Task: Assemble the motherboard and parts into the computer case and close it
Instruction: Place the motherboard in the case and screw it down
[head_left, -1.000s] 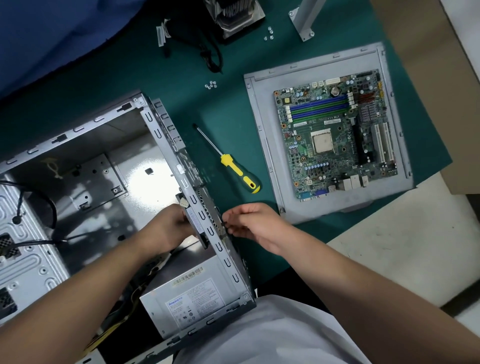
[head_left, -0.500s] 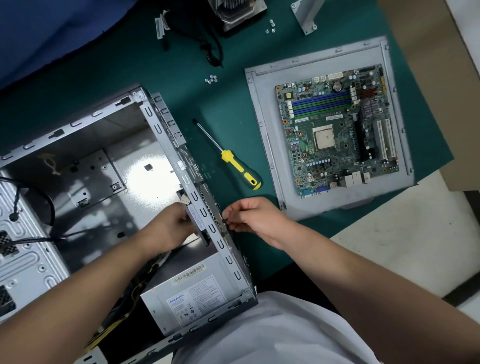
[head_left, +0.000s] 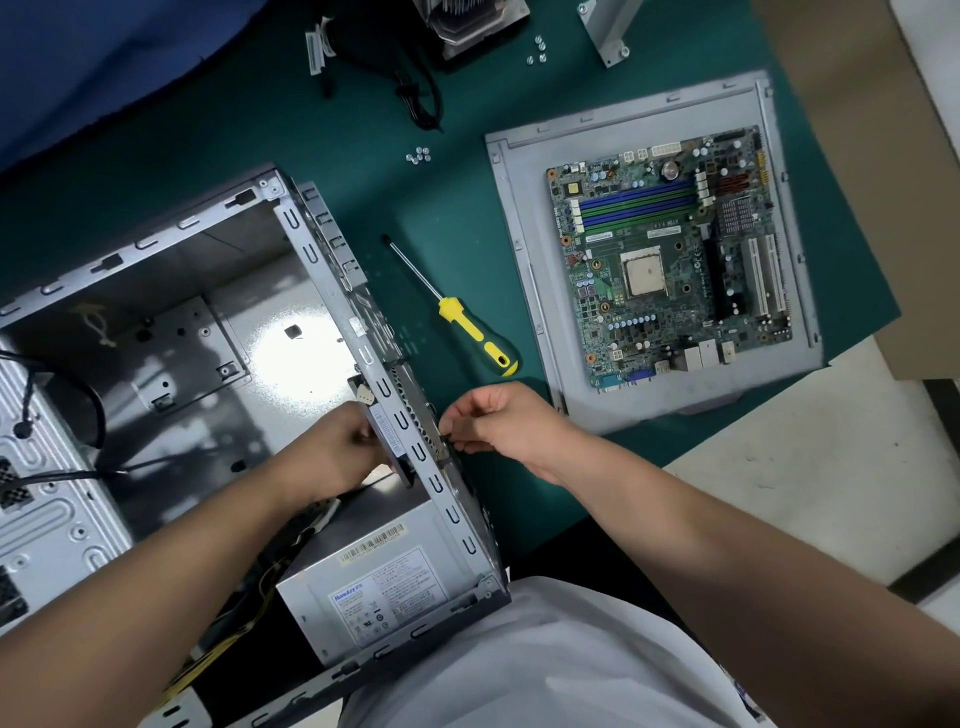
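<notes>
The open grey computer case (head_left: 306, 249) lies on its side at the left, with a power supply (head_left: 374, 587) in its near corner. My left hand (head_left: 337, 452) reaches inside the case and holds a black, labelled fan-like part (head_left: 387, 431) against the inner face of the rear wall. My right hand (head_left: 504, 421) is outside that wall, its fingertips pinching something small and dark at the wall's grille; what it is stays too small to tell. The green motherboard (head_left: 670, 270) lies on the grey side panel (head_left: 524, 291) at the right.
A yellow-handled screwdriver (head_left: 478, 338) lies on the green mat between the case and the panel. Loose screws (head_left: 418, 155) and more screws (head_left: 537, 52) sit farther back, near a heatsink cooler (head_left: 467, 21), black cables (head_left: 415, 93) and a metal bracket (head_left: 608, 36). Cardboard (head_left: 857, 104) borders the right.
Both hands stay at the case's rear wall. The whole scene has slid slightly up in the view; nothing was let go or picked up.
</notes>
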